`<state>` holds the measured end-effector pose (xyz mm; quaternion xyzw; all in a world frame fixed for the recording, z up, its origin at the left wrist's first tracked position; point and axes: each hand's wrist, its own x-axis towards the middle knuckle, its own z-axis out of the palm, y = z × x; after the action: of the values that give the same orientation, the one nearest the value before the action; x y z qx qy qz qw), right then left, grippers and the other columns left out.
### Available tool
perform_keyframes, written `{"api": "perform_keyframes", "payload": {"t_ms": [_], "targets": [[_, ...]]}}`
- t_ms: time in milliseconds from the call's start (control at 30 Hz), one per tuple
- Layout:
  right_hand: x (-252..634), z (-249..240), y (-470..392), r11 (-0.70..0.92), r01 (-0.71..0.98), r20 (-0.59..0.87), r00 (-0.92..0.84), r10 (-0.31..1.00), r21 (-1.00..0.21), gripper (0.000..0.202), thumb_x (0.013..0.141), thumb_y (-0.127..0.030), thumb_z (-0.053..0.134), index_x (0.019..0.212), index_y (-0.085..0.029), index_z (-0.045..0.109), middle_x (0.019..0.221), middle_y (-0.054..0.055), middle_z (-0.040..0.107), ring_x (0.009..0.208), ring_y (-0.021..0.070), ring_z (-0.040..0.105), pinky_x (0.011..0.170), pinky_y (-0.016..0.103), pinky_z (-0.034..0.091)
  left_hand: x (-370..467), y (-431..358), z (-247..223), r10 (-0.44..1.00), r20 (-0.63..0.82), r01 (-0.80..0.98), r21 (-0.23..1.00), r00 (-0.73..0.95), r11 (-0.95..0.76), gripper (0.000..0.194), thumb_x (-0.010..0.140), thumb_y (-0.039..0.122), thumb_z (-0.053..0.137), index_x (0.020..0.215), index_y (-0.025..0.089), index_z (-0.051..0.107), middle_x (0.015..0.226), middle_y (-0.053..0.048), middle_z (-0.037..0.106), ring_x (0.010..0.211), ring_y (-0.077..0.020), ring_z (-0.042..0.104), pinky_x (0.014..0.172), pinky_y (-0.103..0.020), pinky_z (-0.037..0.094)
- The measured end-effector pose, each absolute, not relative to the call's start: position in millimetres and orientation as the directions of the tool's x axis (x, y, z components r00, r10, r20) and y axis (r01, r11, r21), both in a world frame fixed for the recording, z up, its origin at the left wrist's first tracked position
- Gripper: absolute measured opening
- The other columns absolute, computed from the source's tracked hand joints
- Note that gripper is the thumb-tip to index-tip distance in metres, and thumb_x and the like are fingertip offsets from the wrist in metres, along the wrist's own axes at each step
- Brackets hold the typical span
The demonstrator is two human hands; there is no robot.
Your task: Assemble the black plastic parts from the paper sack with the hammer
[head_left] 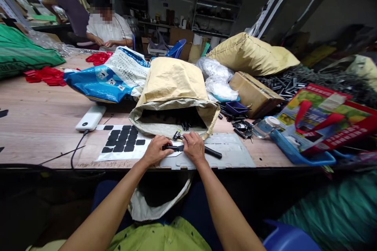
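My left hand (pixel 157 151) is closed, its fingertips pinching a short black plastic piece (pixel 174 148) just above the table's front edge. My right hand (pixel 194 147) bends over a small hammer with a yellow-tipped head; the black handle (pixel 213 152) comes out beyond the palm. The right fingertips also come near the black piece's right end; whether they touch it is unclear. Below both hands lies a grey sheet (pixel 235 151). Left of them is a white sheet bearing black rounded stickers (pixel 123 139). A tan sack (pixel 176 80) opens toward me, dark pieces inside.
A white power bank (pixel 90 118) with a cable lies left. Beyond are a blue-white bag (pixel 108 76) and red pieces (pixel 47 76). On the right stand a wooden box (pixel 255 92), a clear jar (pixel 266 126) and a blue tray (pixel 303 159). Two people sit across.
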<state>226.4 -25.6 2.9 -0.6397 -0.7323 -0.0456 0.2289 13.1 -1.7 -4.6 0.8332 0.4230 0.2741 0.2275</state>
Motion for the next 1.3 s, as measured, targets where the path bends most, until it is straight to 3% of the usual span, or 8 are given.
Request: {"api": "perform_keyframes", "payload": {"t_ms": [200, 367, 467, 700, 900, 1067, 1300], "targets": [[238.5, 23.1, -26.6, 0.293, 0.921, 0.381, -0.183, 0.906, -0.256, 0.025, 0.097, -0.020, 0.053, 0.114, -0.023, 0.069, 0.097, 0.007, 0.065, 0.096, 0.0222, 0.056, 0.087, 0.031, 0.043, 11.4, -1.6, -4.0, 0.839, 0.245, 0.585, 0.622, 0.485, -0.520, 0.021, 0.077, 0.032, 0.078, 0.096, 0.023, 0.074, 0.091, -0.003, 0.069, 0.094, -0.0232, 0.054, 0.087, -0.036, 0.042], [241.8, 42.4, -47.4, 0.320, 0.807, 0.458, -0.069, 0.886, -0.497, 0.029, 0.098, -0.021, 0.049, 0.121, -0.022, 0.067, 0.104, 0.006, 0.069, 0.098, 0.0206, 0.063, 0.089, 0.030, 0.048, 12.3, -2.7, -0.8, 0.855, 0.242, 0.570, 0.658, 0.458, -0.492, 0.019, 0.076, 0.029, 0.078, 0.093, 0.022, 0.073, 0.092, -0.002, 0.070, 0.092, -0.0228, 0.055, 0.084, -0.035, 0.043], [235.8, 43.3, -63.0, 0.335, 0.764, 0.458, -0.059, 0.887, -0.551, 0.028, 0.099, -0.022, 0.048, 0.119, -0.022, 0.068, 0.103, 0.006, 0.070, 0.098, 0.0200, 0.065, 0.089, 0.030, 0.050, 12.6, -3.0, -0.3, 0.861, 0.238, 0.571, 0.665, 0.449, -0.481, 0.018, 0.075, 0.029, 0.077, 0.091, 0.022, 0.073, 0.091, -0.002, 0.070, 0.092, -0.0225, 0.055, 0.084, -0.035, 0.043], [221.3, 42.7, -79.0, 0.272, 0.860, 0.354, -0.116, 0.928, -0.432, 0.028, 0.097, -0.019, 0.051, 0.119, -0.026, 0.068, 0.099, 0.004, 0.069, 0.095, 0.0190, 0.064, 0.084, 0.026, 0.049, 12.6, -2.2, -3.0, 0.872, 0.221, 0.572, 0.680, 0.437, -0.459, 0.021, 0.074, 0.028, 0.079, 0.093, 0.023, 0.073, 0.092, -0.001, 0.070, 0.093, -0.0219, 0.054, 0.085, -0.034, 0.042], [207.5, 53.1, -75.3, 0.305, 0.858, 0.393, -0.134, 0.910, -0.413, 0.029, 0.099, -0.022, 0.049, 0.123, -0.024, 0.066, 0.102, 0.006, 0.069, 0.100, 0.0202, 0.062, 0.089, 0.028, 0.047, 12.4, 0.2, -2.5, 0.875, 0.185, 0.577, 0.688, 0.447, -0.440, 0.021, 0.074, 0.030, 0.078, 0.094, 0.024, 0.073, 0.095, -0.001, 0.070, 0.095, -0.0221, 0.054, 0.085, -0.034, 0.042], [200.5, 46.1, -73.5, 0.293, 0.888, 0.320, -0.180, 0.930, -0.354, 0.027, 0.096, -0.019, 0.052, 0.117, -0.027, 0.068, 0.100, 0.004, 0.070, 0.096, 0.0187, 0.062, 0.083, 0.026, 0.046, 12.2, 1.3, -0.6, 0.876, 0.165, 0.610, 0.660, 0.454, -0.440, 0.017, 0.075, 0.033, 0.077, 0.087, 0.023, 0.072, 0.090, -0.002, 0.068, 0.092, -0.0231, 0.054, 0.081, -0.034, 0.041], [219.9, 40.9, -49.6, 0.229, 0.910, 0.402, -0.077, 0.913, -0.346, 0.026, 0.097, -0.022, 0.051, 0.115, -0.025, 0.070, 0.100, 0.005, 0.068, 0.097, 0.0205, 0.060, 0.086, 0.029, 0.044, 11.6, -2.8, 5.2, 0.882, 0.172, 0.571, 0.704, 0.439, -0.422, 0.018, 0.072, 0.024, 0.074, 0.091, 0.023, 0.073, 0.093, -0.002, 0.071, 0.097, -0.0233, 0.056, 0.084, -0.034, 0.044]]}}
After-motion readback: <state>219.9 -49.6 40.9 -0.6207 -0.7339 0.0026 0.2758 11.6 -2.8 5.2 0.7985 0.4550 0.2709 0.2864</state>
